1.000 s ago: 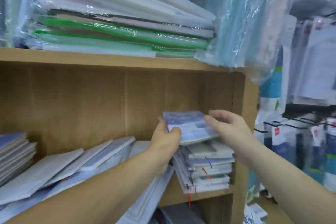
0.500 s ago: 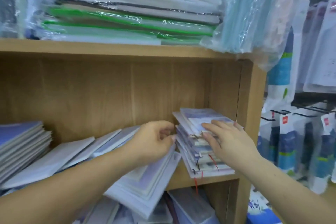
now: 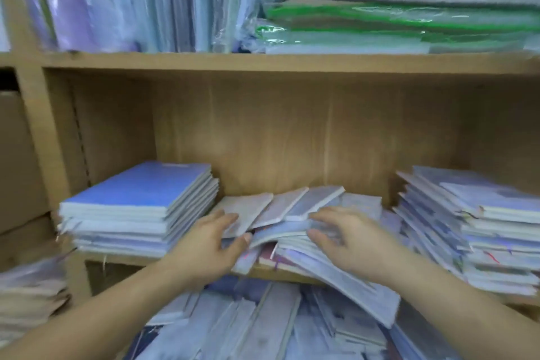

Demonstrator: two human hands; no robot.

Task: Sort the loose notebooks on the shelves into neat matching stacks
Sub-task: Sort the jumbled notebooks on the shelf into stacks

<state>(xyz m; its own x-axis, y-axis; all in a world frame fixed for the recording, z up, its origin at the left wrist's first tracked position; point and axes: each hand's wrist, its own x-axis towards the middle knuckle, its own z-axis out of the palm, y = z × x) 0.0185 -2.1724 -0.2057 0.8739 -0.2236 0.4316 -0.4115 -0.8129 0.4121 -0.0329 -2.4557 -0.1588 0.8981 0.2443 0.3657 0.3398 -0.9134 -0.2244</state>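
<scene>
Reaching fwd: L hand (image 3: 209, 245), R hand (image 3: 355, 242) both pinch loose notebooks (image 3: 292, 204).

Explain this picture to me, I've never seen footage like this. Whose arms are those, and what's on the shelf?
There is no machine here. A person wears a camera on the head, so the view looks forward and down at their own arms. The left hand and right hand each grip the loose notebooks fanned out mid-shelf, fingers on top and thumbs underneath, though the picture is blurred. A neat blue stack sits to the left and a rougher stack to the right. Above, plastic-wrapped packs fill the wooden shelf. Below lie jumbled notebooks.
</scene>
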